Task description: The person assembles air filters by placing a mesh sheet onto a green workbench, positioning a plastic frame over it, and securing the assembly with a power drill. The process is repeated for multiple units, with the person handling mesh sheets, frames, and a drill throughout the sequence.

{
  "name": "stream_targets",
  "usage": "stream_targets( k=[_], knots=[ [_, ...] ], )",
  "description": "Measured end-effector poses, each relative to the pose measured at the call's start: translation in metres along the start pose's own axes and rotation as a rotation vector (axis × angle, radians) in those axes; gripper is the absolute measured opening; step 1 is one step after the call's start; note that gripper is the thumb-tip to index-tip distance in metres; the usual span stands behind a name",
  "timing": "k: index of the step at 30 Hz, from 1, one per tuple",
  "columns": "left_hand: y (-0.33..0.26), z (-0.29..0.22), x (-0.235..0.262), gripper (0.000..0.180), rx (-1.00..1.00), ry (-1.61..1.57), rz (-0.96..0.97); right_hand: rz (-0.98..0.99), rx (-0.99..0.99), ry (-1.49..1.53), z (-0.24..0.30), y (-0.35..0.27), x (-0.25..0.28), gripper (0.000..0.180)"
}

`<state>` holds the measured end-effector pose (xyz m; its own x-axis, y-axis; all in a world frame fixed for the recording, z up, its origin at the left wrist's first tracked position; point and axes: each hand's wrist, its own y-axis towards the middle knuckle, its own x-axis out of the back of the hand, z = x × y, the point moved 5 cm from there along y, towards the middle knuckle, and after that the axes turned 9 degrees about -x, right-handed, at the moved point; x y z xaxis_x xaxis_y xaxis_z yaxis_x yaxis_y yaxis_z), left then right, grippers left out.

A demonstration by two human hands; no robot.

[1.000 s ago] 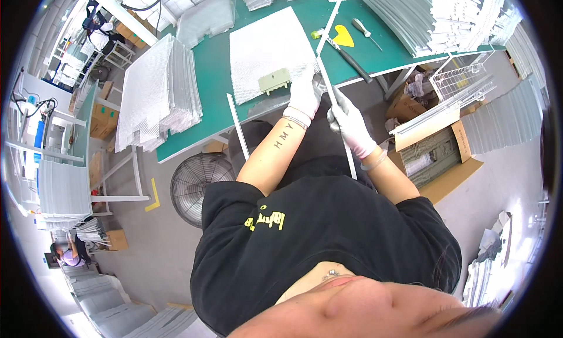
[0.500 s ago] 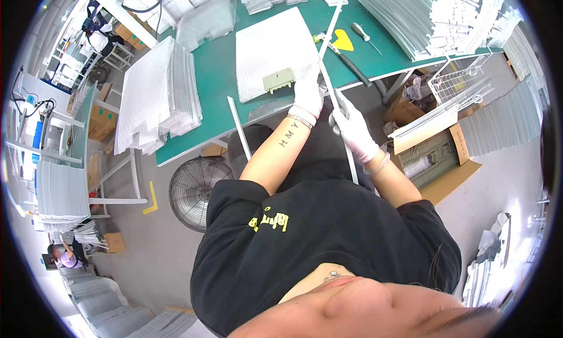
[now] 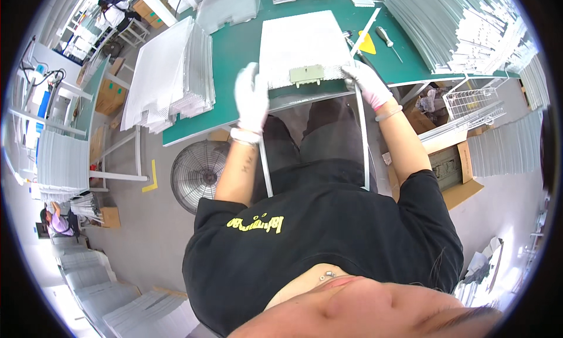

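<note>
My left hand (image 3: 252, 100), in a white glove, lies over the near table edge with its fingers stretched out and looks open. One white strip (image 3: 265, 169) runs from beneath it toward my lap. My gloved right hand (image 3: 365, 83) is closed around a long, narrow white strip (image 3: 363, 135), which reaches from the table down past my right leg. Between the hands lie white textured sheets (image 3: 302, 39) on the green tabletop (image 3: 231, 50). A small grey-green piece with prongs (image 3: 306, 74) rests on their near edge.
Beyond my right hand lie a screwdriver (image 3: 384, 36) and a yellow flat piece (image 3: 367, 43). Stacked sheets stand at left (image 3: 170, 74) and far right (image 3: 422, 27). Below the table are a round fan (image 3: 201, 176), a wire basket (image 3: 469, 103) and an open carton (image 3: 463, 162).
My hands have moved apart: the left went left to the left-hand strip, the right slightly right and up with its strip. That strip now stands more upright. My view has shifted a little.
</note>
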<state>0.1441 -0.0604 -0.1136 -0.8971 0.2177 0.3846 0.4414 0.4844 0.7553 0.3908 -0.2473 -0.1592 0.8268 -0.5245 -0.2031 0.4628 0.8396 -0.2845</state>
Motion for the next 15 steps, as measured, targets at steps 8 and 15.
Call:
stream_targets(
  k=[8,15],
  knots=[
    [0.013,0.043,-0.002,0.048,0.635,-1.245,0.361,0.082,0.099,0.091,0.012,-0.001,-0.021,0.014],
    [0.031,-0.006,0.033,0.058,0.555,-0.839,0.15,0.015,0.225,0.172,0.048,-0.038,-0.028,0.021]
  ],
)
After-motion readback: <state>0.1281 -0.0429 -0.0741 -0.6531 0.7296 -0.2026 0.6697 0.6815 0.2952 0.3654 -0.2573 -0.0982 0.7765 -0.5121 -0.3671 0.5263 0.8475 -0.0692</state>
